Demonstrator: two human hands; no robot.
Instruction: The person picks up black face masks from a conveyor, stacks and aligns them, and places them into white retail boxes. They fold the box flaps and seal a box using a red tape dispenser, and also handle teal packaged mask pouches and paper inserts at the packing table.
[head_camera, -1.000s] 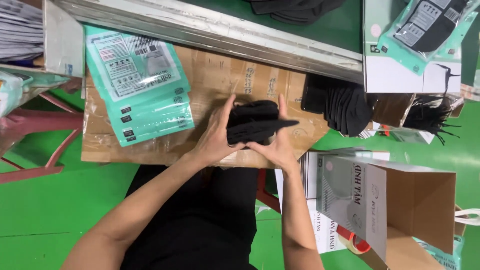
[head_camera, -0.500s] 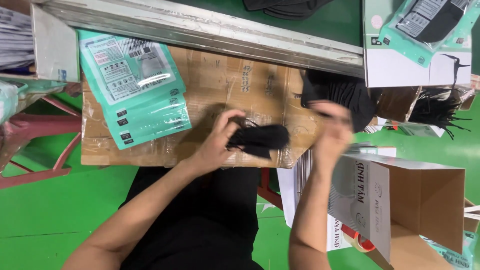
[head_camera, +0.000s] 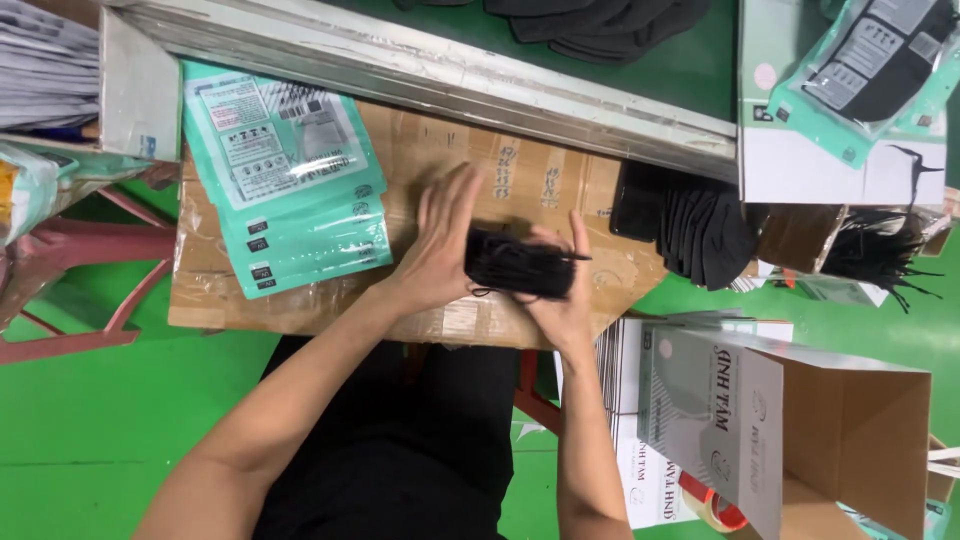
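Black fabric masks (head_camera: 518, 265), stacked, squeezed between my left hand (head_camera: 437, 245) and right hand (head_camera: 565, 300) (squaring them, I judge), just right of teal pouches (head_camera: 285, 185); bagging needs alignment.

Teal mask pouches (head_camera: 285, 190) with white labels lie fanned on the cardboard-covered tabletop (head_camera: 520, 180); an open white-fronted carton (head_camera: 790, 430) stands lower right; another teal pouch (head_camera: 880, 70) lies upper right.

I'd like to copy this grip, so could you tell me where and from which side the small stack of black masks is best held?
Judging by its flat, oblong shape, grip the stack of black masks at its two short ends, palms pressing inward as the left hand and right hand do.
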